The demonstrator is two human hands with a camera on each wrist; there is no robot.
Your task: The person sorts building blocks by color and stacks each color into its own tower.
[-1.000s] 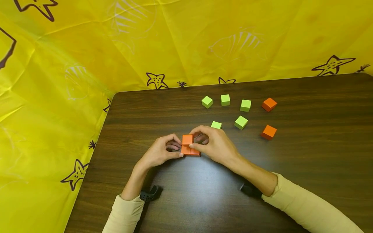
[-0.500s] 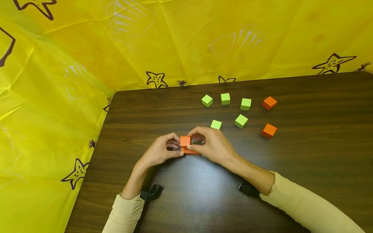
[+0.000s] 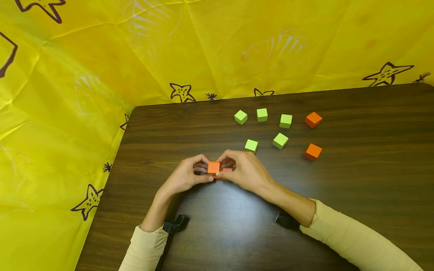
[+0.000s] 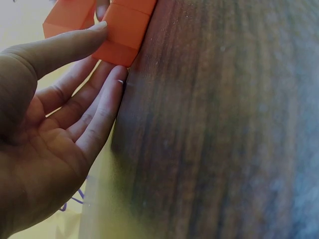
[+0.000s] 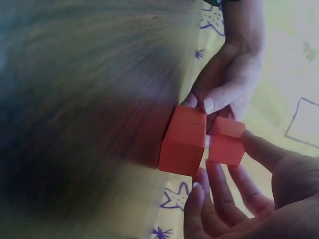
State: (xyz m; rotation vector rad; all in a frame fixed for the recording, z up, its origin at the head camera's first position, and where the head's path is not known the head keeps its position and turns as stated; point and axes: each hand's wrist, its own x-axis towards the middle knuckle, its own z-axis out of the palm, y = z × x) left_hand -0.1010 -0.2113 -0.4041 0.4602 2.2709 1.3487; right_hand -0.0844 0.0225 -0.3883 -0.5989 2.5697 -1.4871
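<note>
Two orange cubes stand side by side on the dark wooden table [image 3: 162, 131]. My left hand [image 3: 184, 175] steadies the left one, the lower orange cube [image 4: 124, 25], between thumb and fingertips. With thumb and fingers, my right hand [image 3: 249, 171] pinches another orange cube [image 3: 214, 167] just over that left cube. In the right wrist view a thin gap shows between the held cube [image 5: 227, 149] and the lower right cube [image 5: 182, 144]. From the head, the held cube and my right thumb hide most of the lower pair.
Several light green cubes [image 3: 280, 140] lie spread beyond my right hand; the nearest green cube [image 3: 251, 145] is close to its knuckles. Farther right are two loose orange cubes [image 3: 312, 151]. A yellow patterned cloth [image 3: 217, 49] hangs behind and left of the table.
My right hand has moved slightly left and toward me, bringing the held cube over the left lower cube and down closer to it. My left hand has stayed in place.
</note>
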